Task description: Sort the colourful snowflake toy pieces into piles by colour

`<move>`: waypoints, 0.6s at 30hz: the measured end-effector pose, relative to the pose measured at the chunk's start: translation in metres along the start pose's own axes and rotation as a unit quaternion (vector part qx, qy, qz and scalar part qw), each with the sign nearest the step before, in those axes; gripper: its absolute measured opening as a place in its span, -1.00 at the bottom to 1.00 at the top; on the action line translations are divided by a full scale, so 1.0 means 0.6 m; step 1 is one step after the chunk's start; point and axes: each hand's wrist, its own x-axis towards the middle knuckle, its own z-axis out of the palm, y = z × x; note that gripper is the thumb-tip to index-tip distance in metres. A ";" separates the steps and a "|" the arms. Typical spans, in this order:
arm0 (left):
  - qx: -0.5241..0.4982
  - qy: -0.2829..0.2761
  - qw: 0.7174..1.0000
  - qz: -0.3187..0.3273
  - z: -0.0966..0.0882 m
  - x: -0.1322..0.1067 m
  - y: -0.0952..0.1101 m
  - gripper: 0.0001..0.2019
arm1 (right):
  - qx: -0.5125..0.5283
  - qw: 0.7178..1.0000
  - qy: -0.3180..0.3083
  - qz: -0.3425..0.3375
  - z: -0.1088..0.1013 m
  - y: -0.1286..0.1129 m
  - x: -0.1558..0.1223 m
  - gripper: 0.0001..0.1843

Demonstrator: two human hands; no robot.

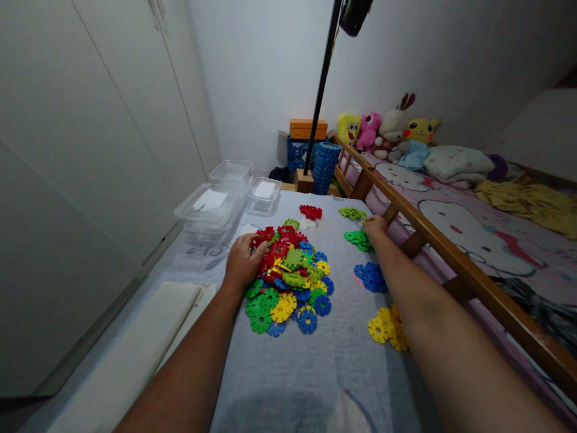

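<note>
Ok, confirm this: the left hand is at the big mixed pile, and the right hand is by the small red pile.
Not quite: the head view shows the right hand by the light green pile and green pile, not the red pile. The left hand is at the mixed pile, as you say.
</note>
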 end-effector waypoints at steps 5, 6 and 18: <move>0.004 0.003 1.000 -0.007 -0.001 0.000 0.004 -0.61 | -0.022 1.000 -0.010 -0.004 0.006 -0.003 0.016 -0.80; 0.004 -0.001 1.000 -0.007 -0.001 0.000 0.006 -0.61 | -0.026 1.000 -0.013 -0.007 0.006 -0.006 0.016 -0.80; 0.001 -0.011 1.000 -0.015 0.001 -0.002 0.000 -0.57 | -0.045 0.995 -0.076 -0.044 -0.031 -0.013 0.012 -0.85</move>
